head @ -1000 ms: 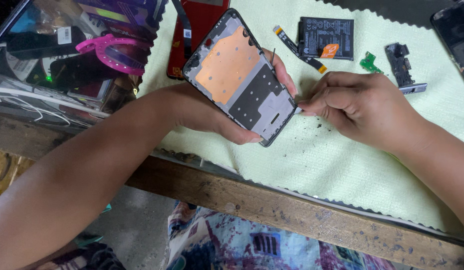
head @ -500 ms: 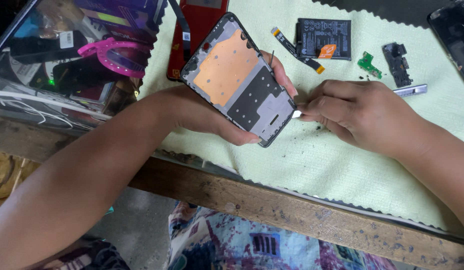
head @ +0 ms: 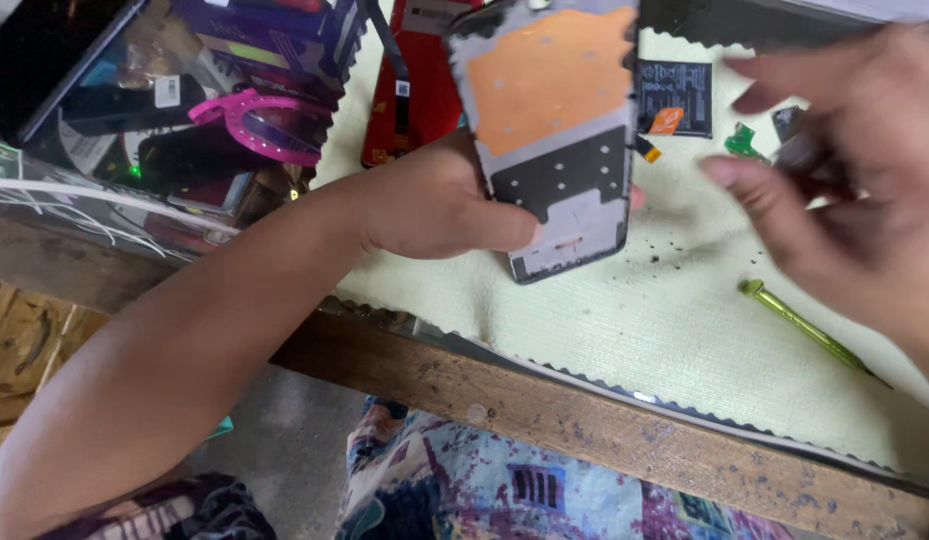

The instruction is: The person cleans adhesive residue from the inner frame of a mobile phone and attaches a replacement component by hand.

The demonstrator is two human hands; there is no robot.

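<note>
My left hand (head: 435, 205) grips a stripped phone frame (head: 555, 130) by its left edge and holds it upright above the pale cloth (head: 625, 340). The frame shows a copper-coloured plate over a dark grey lower part. My right hand (head: 855, 200) hovers blurred at the right, to the right of the frame, fingers apart and holding nothing. A green screwdriver (head: 800, 322) lies on the cloth below it. Tiny dark screws (head: 675, 255) are scattered near the frame's lower end.
A red phone back cover (head: 430, 90) lies behind my left hand. A black battery (head: 675, 90) and a small green board (head: 743, 142) lie farther back. A glass case (head: 135, 120) with a pink item (head: 255, 125) stands left. The wooden table edge (head: 585, 420) runs in front.
The frame has been lifted and turned more upright. My right hand has left the frame's lower corner and risen to the right; the green screwdriver now lies on the cloth.
</note>
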